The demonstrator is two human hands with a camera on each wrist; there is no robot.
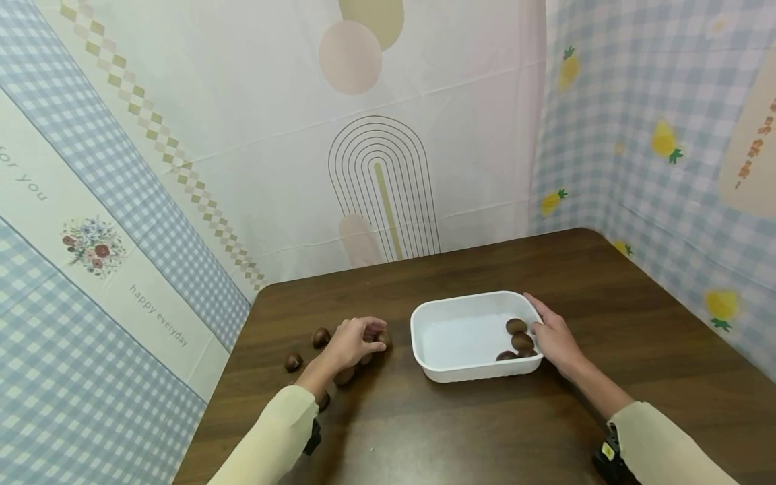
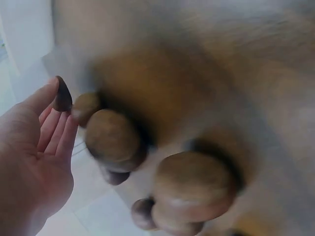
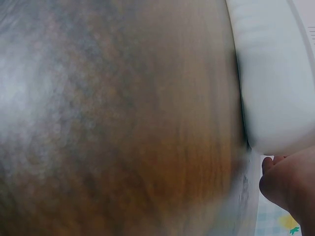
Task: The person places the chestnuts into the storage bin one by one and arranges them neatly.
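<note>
My left hand pinches a brown chestnut between thumb and fingertips, low over the table on the left. Around and beneath that hand lie several more chestnuts, partly hidden by the hand and wrist in the head view. In the left wrist view, chestnuts sit close beside the fingers. My right hand grips the right end of a white rectangular dish, thumb at the rim and fingers outside. Inside the dish, several chestnuts are gathered at its right end.
The dark wooden table bears everything and ends at a printed cloth backdrop behind and at both sides. Its rear right corner is rounded. One chestnut lies off toward the table's left edge.
</note>
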